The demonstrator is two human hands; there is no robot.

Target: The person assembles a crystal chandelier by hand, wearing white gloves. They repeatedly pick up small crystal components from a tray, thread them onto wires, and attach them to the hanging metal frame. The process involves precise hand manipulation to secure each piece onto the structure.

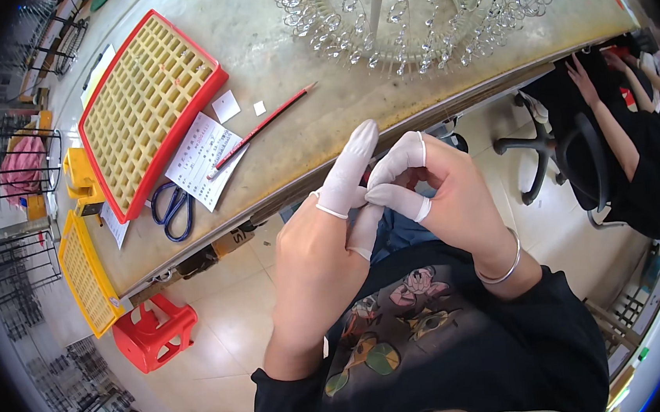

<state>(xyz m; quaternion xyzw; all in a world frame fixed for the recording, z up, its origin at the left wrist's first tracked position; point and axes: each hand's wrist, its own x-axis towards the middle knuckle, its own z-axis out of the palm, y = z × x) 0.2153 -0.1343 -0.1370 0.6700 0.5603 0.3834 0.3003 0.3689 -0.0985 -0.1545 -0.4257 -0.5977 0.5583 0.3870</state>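
My left hand (310, 247) is in front of the workbench edge, with white finger cots on its index finger and thumb. That index finger points up and away, while the thumb meets the fingertips of my right hand (458, 195). My right thumb and index finger, also in white finger cots (398, 198), are pinched together there. Whatever is between the fingertips is too small or hidden to make out. A silver bangle (508, 263) circles my right wrist.
On the bench (294, 158) lie a red-rimmed tray (152, 104) of small compartments, a red pencil (260, 130), a printed slip (204, 162) and blue-handled scissors (171, 212). A rack of wire loops (410, 42) stands beyond. A red stool (156, 331) is at left; another person (630, 133) sits at right.
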